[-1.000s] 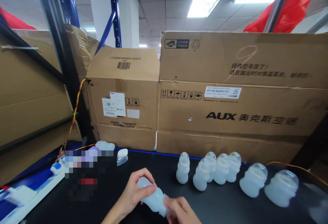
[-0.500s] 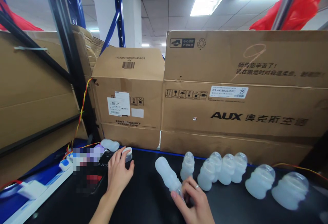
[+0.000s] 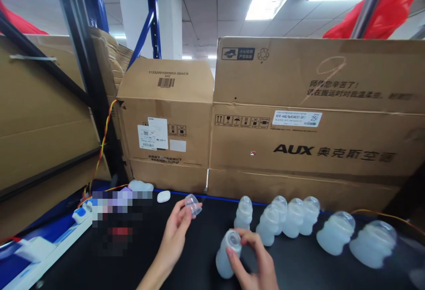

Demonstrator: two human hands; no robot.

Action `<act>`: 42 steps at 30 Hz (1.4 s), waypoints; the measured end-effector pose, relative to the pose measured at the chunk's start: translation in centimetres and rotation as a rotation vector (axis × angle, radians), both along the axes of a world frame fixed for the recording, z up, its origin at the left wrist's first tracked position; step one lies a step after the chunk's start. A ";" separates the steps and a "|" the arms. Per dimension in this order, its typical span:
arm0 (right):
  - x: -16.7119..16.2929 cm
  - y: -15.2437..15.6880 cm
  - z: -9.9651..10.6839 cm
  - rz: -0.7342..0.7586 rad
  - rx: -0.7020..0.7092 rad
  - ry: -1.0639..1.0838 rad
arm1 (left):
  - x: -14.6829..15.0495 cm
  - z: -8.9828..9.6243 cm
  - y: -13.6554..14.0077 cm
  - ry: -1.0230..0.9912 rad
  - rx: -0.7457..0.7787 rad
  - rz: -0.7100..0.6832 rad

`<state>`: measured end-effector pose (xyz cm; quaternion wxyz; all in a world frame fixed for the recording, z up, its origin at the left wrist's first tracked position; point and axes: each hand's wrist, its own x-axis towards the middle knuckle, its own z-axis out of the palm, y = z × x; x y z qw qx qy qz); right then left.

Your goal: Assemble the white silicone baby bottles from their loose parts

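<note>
My left hand [image 3: 174, 232] pinches a small clear plastic cap [image 3: 193, 205] between thumb and fingers, above the black tabletop. My right hand [image 3: 257, 257] grips a frosted plastic bottle [image 3: 224, 258] by its upper part, thumb on the near side. This bottle stands almost upright, tilted a little, and its round top faces me. Behind it is another frosted bottle [image 3: 244, 212] with a clear domed cap. More capped bottles of the same kind, such as a wide one [image 3: 336, 233], stand in a row to the right.
A small white rounded object [image 3: 163, 196] and a frosted bottle lying down [image 3: 142, 187] are at the back left. A white power strip [image 3: 63, 248] runs along the left edge. Cardboard boxes [image 3: 265, 183] wall off the back. A dark metal post [image 3: 89, 82] rises on the left.
My left hand has moved right, away from the white object, carrying the clear cap. The bottle in my right hand has turned from tilted, base up, to nearly upright with its top up.
</note>
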<state>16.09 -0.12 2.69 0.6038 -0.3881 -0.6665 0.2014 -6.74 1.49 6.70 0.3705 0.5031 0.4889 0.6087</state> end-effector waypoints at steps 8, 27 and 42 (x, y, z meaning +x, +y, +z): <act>-1.8 -0.6 -1.5 0.176 -0.117 0.064 | 4.8 0.9 -4.4 -0.026 0.132 -0.081; -1.3 -1.1 0.0 0.220 -0.078 -0.019 | 3.6 0.9 -3.2 0.401 0.069 -0.157; -0.5 -1.9 -0.9 0.202 -0.100 -0.140 | 3.7 -0.8 -2.2 0.275 0.056 -0.232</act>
